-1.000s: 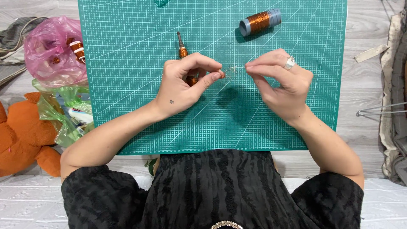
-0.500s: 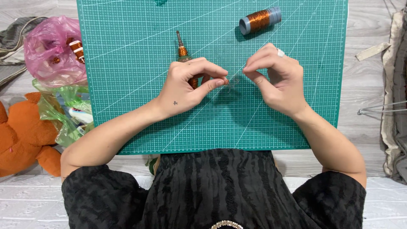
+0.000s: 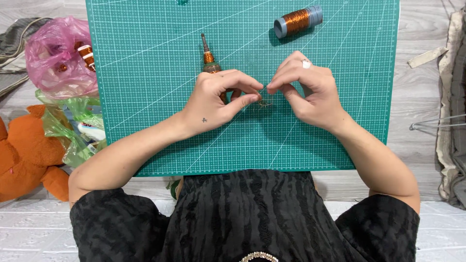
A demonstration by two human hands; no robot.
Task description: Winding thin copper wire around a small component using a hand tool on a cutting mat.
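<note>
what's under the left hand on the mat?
The left hand covers the lower end of a copper-wound tool; only its upper part shows on the green cutting mat. The handle's hidden end cannot be seen.

1. Cutting mat (image 3: 145,73): matt green, smooth, rubbery-looking sheet with fine printed grid.
2. Spool (image 3: 297,21) on mat's far edge: glossy copper-coloured wire on dull grey plastic core.
3. Bag (image 3: 58,58) left of mat: thin, crinkled pink plastic (translucent, shiny).
4. Toy (image 3: 24,150) left of mat: fuzzy orange plush.
</note>
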